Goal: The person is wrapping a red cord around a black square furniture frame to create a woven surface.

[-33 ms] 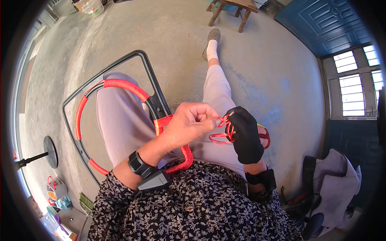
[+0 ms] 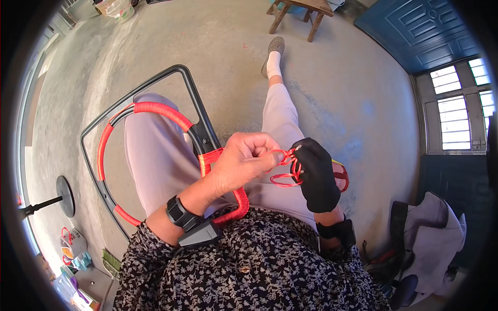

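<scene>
Red cord (image 2: 296, 170) hangs in loose loops between my two hands, above my lap. My left hand (image 2: 244, 159), bare, pinches part of the cord between thumb and forefinger. Close beside it on the right, my right hand (image 2: 315, 173) wears a black glove and has its fingers closed round the bunched loops; the fingertips are partly hidden. Across my left thigh rests a black metal tube frame (image 2: 194, 89) with a rounded inner ring. Red cord wrapping (image 2: 161, 110) covers several stretches of that ring, and bare black tube shows between them. My left forearm crosses over the frame's lower right part.
A wooden stool (image 2: 306, 7) stands ahead on the concrete floor. To the right are a blue door (image 2: 415, 31) and a chair draped with grey cloth (image 2: 433, 249). At left is a round black stand base (image 2: 66, 196); a white bucket (image 2: 75, 242) sits lower left.
</scene>
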A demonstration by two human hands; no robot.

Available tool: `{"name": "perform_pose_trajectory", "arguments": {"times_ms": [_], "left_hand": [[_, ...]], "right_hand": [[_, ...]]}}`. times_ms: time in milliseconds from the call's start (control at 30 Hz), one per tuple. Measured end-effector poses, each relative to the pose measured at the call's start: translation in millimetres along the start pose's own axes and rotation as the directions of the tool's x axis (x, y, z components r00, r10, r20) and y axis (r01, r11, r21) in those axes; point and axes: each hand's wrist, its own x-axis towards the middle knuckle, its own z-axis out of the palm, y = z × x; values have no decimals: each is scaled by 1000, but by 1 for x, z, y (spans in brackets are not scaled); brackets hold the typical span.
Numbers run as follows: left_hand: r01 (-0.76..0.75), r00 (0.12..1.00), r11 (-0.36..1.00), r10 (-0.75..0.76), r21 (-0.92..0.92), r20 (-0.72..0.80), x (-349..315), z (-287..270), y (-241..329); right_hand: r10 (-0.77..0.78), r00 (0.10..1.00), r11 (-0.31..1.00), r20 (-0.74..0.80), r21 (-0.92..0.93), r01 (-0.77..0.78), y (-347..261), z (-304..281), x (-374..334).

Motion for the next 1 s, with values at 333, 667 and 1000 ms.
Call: {"name": "perform_pose_trajectory", "arguments": {"times_ms": [333,667,1000], "left_hand": [[-256,962,967,254,-12,-104,5,-2,-16],[-134,985,907,75,-398,-158,7,-5,3],[-165,979,978,147,-129,-140,13,-10,-14]], "right_hand": [[331,944,933,8,148,-329,-10,9,0],[266,956,908,-122,366,-206,39,11,-21],[159,974,984,-159,101,-144,29,1,-17]]}}
